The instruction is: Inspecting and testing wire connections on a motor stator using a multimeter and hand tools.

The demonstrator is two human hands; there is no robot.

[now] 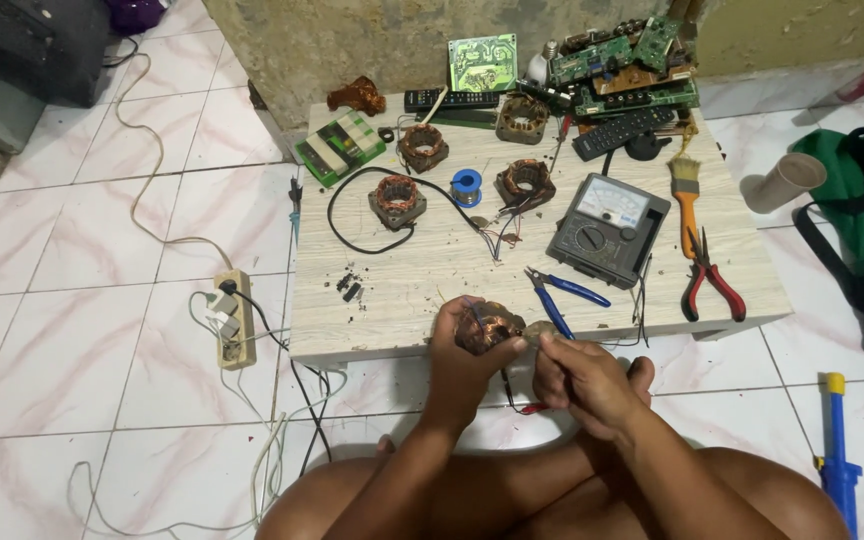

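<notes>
Copper-wound stator [488,327] | left hand [460,360] closed around it | right hand [580,385] pinching its wire | advise steady support, gentle pull.

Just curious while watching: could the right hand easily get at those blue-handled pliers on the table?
Probably yes. The blue-handled pliers lie near the table edge just above the right hand, with nothing between. But that hand is busy at the copper-wound coil that the left hand holds.

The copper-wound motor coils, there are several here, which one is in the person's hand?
The coil at the table's near edge, gripped by the left hand with the right hand beside it. The other four rest further back on the table, untouched.
</notes>
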